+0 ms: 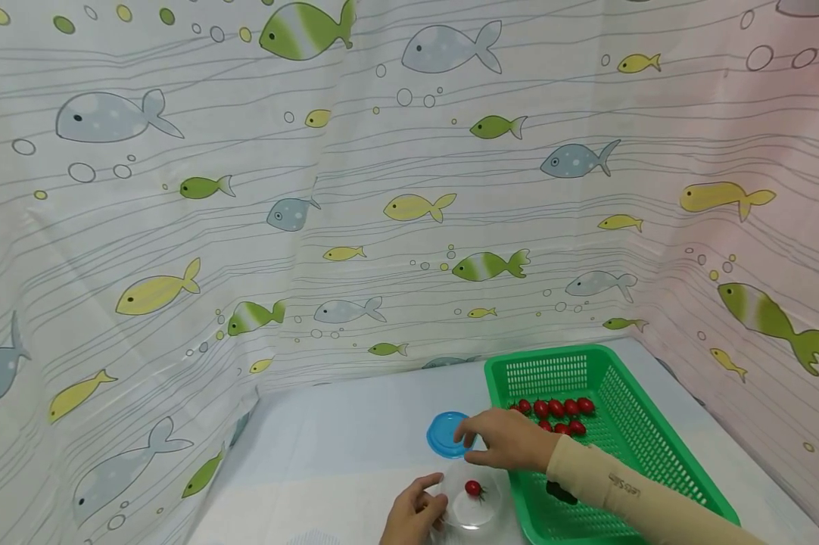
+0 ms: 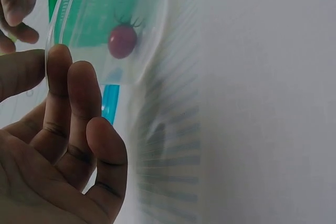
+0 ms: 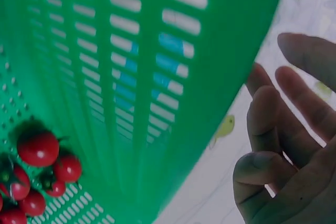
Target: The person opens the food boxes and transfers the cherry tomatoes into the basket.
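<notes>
My left hand [image 1: 415, 511] pinches the rim of a clear plastic bowl [image 1: 454, 509] between thumb and fingers. Inside the bowl lies a single red cherry tomato [image 1: 473, 488] with its green stalk, also visible through the clear wall in the left wrist view. My right hand [image 1: 505, 440] hovers between the bowl and the basket, its fingers loosely bent and nothing between them. Its fingertips overlap a round blue lid [image 1: 442, 433] in the head view, just beyond the bowl. In the right wrist view the fingers [image 3: 265, 111] appear beside the basket's outer edge.
A green plastic basket [image 1: 547, 354] with slotted walls stands on the right. Several cherry tomatoes [image 1: 555, 409] lie together at its far left end. A fish-patterned curtain [image 1: 382, 303] surrounds the white table [image 1: 314, 439] at the back and sides.
</notes>
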{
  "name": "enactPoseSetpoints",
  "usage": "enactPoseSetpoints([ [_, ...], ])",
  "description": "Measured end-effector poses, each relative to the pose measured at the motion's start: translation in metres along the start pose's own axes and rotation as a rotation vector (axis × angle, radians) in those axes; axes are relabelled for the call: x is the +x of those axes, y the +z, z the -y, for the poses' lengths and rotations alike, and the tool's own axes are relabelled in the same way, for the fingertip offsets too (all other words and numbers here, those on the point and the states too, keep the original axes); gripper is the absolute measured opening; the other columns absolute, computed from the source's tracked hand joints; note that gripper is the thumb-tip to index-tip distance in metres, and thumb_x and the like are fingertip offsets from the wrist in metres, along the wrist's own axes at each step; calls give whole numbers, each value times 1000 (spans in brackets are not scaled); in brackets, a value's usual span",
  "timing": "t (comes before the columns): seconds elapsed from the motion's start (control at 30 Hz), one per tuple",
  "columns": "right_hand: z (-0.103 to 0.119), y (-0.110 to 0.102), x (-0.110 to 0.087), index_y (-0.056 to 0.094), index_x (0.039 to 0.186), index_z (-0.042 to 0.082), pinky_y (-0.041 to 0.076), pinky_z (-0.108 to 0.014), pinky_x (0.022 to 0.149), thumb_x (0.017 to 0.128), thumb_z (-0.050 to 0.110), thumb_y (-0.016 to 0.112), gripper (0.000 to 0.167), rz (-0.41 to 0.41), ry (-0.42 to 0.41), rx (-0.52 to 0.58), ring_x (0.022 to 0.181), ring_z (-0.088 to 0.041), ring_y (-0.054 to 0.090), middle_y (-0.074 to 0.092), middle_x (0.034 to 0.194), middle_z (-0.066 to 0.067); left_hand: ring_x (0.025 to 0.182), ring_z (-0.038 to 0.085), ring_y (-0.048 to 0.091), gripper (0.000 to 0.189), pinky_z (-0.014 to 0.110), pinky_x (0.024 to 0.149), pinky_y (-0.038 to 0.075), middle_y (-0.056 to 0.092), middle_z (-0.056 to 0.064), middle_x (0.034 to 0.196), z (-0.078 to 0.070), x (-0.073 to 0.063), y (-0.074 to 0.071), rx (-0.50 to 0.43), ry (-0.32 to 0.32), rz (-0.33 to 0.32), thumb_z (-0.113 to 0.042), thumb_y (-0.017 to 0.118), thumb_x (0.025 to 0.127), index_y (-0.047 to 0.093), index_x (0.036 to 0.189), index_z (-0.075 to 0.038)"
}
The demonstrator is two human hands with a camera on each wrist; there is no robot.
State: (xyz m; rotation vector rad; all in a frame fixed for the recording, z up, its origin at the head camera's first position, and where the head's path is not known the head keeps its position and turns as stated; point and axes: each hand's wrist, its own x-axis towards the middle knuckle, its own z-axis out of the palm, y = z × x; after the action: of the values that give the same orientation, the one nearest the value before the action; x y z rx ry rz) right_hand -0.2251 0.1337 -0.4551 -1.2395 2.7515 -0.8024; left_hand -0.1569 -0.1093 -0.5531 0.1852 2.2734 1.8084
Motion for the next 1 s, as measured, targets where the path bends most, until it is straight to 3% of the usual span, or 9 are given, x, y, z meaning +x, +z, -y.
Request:
enactPoseSetpoints([
  [0.27, 8, 17, 3, 74, 107, 25, 51, -24, 67, 92, 28, 76, 16, 128, 18, 18, 78, 2, 62, 73, 93, 16, 67, 16, 64, 51, 29, 62, 50, 67, 2, 76, 0, 1, -3, 6, 34, 26, -28, 63, 102, 54, 138, 7],
  [0.43, 9, 26, 6, 76, 109, 21, 54, -29, 76, 90, 27, 77, 20, 177, 31, -30, 89, -2, 66, 74, 94, 13, 67, 18, 64, 48, 30, 61, 49, 66, 2, 75, -1, 1, -2, 16, 24, 11, -27, 64, 101, 56, 137, 5],
  [0.77, 10, 39, 8, 78, 104, 18, 53, -26, 68, 85, 21, 81, 19, 195, 54, -113, 80, 1, 64, 73, 88, 12, 67, 19, 63, 48, 28, 59, 48, 67, 3, 75, 2, 2, -1, 10, 15, -13, -25, 65, 101, 56, 137, 5],
  [1.0, 6, 50, 7, 80, 100, 23, 50, -26, 63, 82, 20, 84, 18, 212, 52, -224, 70, 2, 58, 71, 82, 13, 67, 18, 63, 47, 30, 61, 49, 67, 3, 75, 1, 2, 1, 26, -4, -24, -24, 66, 100, 58, 136, 4],
])
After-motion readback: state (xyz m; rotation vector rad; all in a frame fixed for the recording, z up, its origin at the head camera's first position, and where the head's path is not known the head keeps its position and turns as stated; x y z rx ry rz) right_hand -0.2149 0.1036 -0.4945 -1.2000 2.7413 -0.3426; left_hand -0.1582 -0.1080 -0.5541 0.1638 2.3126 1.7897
